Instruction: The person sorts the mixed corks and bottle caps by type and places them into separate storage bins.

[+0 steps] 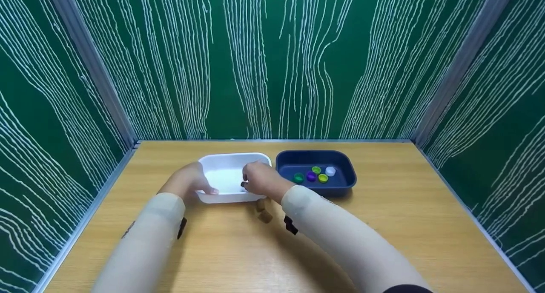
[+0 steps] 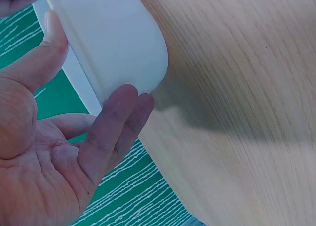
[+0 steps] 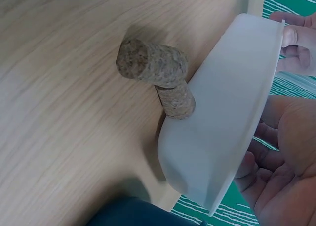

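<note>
A white plastic tub stands on the table, its left end held by my left hand. The left thumb lies at the rim and other fingers touch the outside of the end wall. My right hand reaches over the tub's right side, fingers curled down inside. At its fingertips shows a small dark object, mostly hidden; its kind is unclear. Two corks lie in front of the tub: one cork and another cork close to the tub wall.
Right of the white tub stands a dark blue tub with several bottle caps in it: a green cap, a purple cap, yellow-green ones and a white cap. Green walls with white lines enclose the wooden table.
</note>
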Motion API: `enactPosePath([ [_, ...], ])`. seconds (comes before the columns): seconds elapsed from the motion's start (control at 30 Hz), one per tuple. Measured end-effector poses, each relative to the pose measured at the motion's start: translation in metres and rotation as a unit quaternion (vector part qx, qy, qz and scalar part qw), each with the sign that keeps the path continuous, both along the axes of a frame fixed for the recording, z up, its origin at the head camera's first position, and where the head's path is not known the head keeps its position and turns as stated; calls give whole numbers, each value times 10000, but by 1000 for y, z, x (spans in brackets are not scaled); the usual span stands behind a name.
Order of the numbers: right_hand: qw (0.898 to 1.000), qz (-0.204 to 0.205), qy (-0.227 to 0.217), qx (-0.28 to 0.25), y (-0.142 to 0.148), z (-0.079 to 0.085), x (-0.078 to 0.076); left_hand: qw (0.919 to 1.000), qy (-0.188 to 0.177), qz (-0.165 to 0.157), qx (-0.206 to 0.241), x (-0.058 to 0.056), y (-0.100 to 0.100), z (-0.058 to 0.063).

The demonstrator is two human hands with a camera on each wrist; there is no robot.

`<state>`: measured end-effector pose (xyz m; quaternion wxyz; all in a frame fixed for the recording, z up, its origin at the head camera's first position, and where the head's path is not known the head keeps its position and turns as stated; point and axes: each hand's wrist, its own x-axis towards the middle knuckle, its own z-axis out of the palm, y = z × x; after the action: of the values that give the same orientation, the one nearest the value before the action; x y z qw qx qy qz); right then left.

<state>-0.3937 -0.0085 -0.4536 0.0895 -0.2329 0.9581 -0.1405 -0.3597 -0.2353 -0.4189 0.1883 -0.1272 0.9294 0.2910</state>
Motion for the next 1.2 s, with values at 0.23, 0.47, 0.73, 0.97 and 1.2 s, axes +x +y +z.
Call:
enactPosePath([
  [0.23,9995,-55,-162,-276,7,3,2,10000,-22,-12,-6,5,5,6],
  [0.47,9986,303,345,-269,19,8,15,9990,107,-330,-286,2,3,2],
  [0.73,9976,433,286,-462,40,11,32,9992,30,-297,-262,1,2,3],
  [0.97,9900,680,771,-963,60,7,47,9996,-43,-237,-118,7,4,10],
  [1.2,9911,830,712,-755,70,-2,61,9997,-49,-182,-124,6,2,6],
])
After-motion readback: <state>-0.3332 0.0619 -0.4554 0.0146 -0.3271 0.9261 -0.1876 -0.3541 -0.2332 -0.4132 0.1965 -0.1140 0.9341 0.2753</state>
